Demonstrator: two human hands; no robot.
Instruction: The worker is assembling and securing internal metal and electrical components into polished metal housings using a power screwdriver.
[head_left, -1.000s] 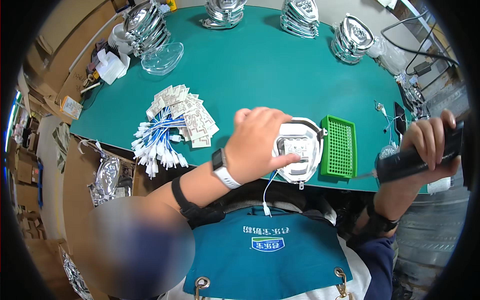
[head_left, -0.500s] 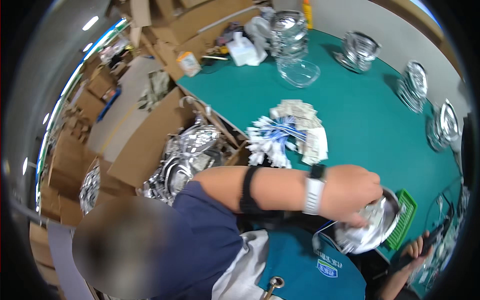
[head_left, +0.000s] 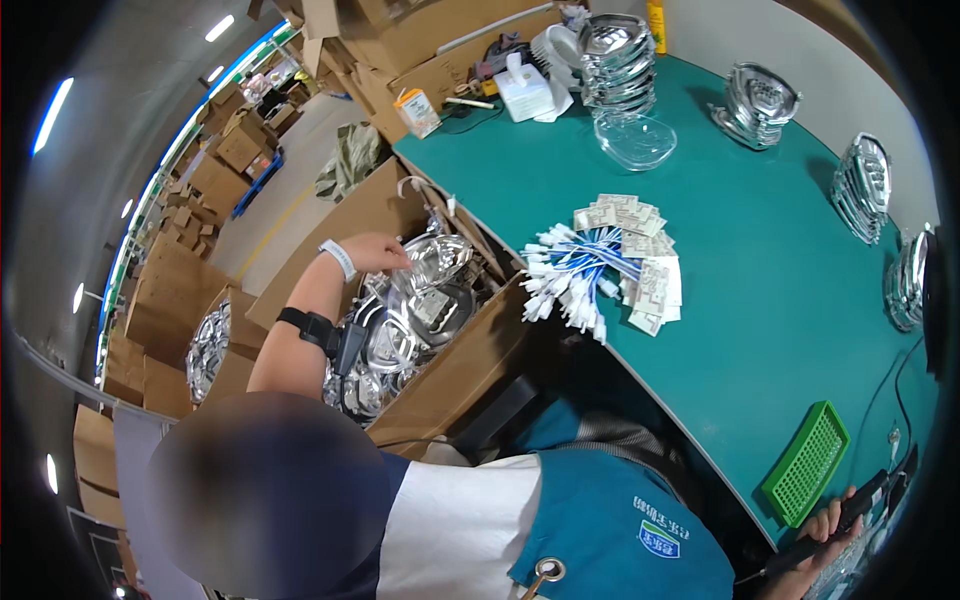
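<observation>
My left hand (head_left: 372, 253), with a white watch band at its wrist, reaches into a cardboard box (head_left: 480, 375) at the left. Its fingers are closed at the edge of a shiny chrome lamp housing (head_left: 440, 260), which lies tilted on top of the pile; the fingertips are partly hidden. More chrome housings (head_left: 390, 345) fill the box below. At the lower right, my right hand (head_left: 830, 522) is wrapped round a black electric screwdriver (head_left: 858, 508), beside a green perforated tray (head_left: 806, 464).
On the green table (head_left: 720, 300), blue-and-white wires with white connectors (head_left: 570, 270) lie beside paper labels (head_left: 650, 280). Stacked chrome housings (head_left: 617, 65) and a clear lens cover (head_left: 636, 142) stand farther back. A tissue box (head_left: 524, 92) is at the far left corner.
My left hand has swung from above the green tray over to the box at the left, and the chrome housing has left its former place. My right hand still holds the screwdriver.
</observation>
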